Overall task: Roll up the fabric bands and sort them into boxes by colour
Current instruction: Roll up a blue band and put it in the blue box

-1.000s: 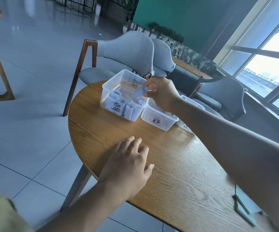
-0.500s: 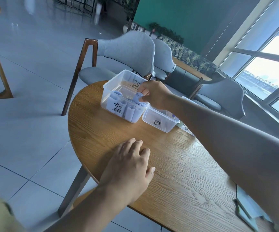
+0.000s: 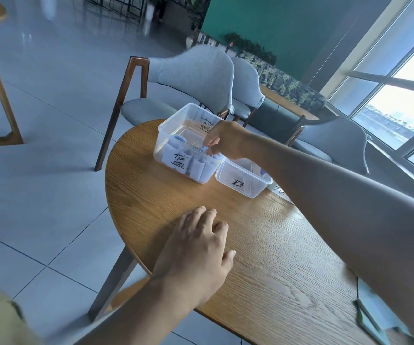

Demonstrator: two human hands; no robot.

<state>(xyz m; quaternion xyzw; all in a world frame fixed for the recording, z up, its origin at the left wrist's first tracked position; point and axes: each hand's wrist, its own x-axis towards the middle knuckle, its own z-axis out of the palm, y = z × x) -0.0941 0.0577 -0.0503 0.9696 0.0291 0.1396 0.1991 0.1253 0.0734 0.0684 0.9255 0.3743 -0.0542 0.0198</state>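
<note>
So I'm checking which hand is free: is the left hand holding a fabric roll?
No, the left hand rests on the wooden table with nothing in its fingers.

A café-like lounge; round wooden table (image 3: pixel 263 245), padded chairs (image 3: pixel 193 78), tiled floor (image 3: pixel 51 100), big windows (image 3: pixel 400 100).

Right hand (image 3: pixel 225 140) in box (image 3: pixel 173 120) (pinching) — roll (image 3: pixel 204 148)

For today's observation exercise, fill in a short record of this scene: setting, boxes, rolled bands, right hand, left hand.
setting: round wooden table, grey chairs behind
boxes: clear left box with a handwritten label; smaller clear box beside it
rolled bands: several pale blue rolls standing in the left box
right hand: right hand reaching into the left box, pinching a blue roll
left hand: left hand resting on the table, holding nothing
</note>
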